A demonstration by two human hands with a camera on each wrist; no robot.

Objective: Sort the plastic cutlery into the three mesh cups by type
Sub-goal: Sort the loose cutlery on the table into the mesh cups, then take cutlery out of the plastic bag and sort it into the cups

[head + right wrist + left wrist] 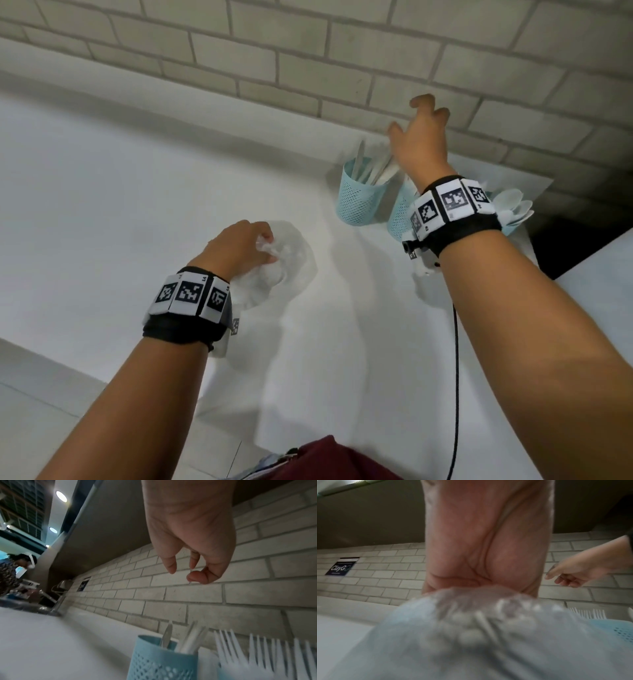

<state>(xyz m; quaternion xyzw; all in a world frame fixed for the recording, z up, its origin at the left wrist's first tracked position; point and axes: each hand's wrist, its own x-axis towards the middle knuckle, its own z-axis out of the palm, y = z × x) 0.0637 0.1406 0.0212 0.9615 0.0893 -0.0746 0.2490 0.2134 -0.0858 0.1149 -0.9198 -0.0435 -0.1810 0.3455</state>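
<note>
My left hand [262,248] grips a crumpled clear plastic bag [284,270] on the white counter [137,205]; the left wrist view shows the bag [479,635] bunched under my palm. My right hand [416,118] hovers empty above the blue mesh cups, fingers loosely curled [171,566]. The left cup [361,200] holds white knives [190,639]. The middle cup [400,214] is partly behind my wrist and holds white forks [257,650]. White spoons [513,207] stick out behind my right wristband; their cup is mostly hidden.
A grey brick wall [308,68] runs right behind the cups. A black cable [455,377] hangs by my right forearm. The counter ends at front left and at a dark gap [561,253] on the right. A sink faucet [58,601] stands far left.
</note>
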